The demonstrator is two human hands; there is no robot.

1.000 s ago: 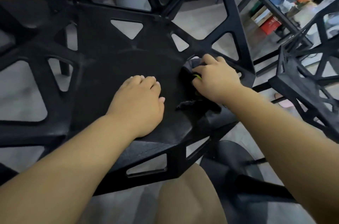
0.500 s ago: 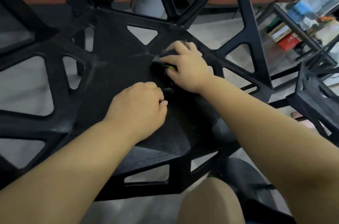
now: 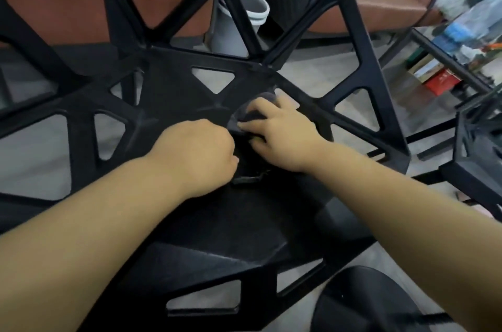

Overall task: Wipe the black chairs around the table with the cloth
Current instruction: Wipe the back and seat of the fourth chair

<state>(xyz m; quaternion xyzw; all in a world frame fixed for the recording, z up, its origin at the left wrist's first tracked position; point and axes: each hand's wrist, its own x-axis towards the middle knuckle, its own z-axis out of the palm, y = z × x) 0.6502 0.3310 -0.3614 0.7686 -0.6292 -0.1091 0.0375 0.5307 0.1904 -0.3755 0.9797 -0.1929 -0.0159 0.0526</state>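
Black chair point(image 3: 173, 103): seat under both my hands. Cloth point(image 3: 248, 117), dark: on the seat, my right hand point(image 3: 282, 136) closed around it in a firm grip. My left hand point(image 3: 195, 155): fisted, empty, resting on the seat beside it. Grey bucket point(image 3: 231, 27): behind the chair back, contents hidden.

Both forearms are bare from the bottom of the frame to the wrists, with no sleeves, watch, bracelet or rings showing. The left hand point(image 3: 199, 153) and the right hand point(image 3: 279, 132) are ungloved. Fingernails are short and unpainted where visible.
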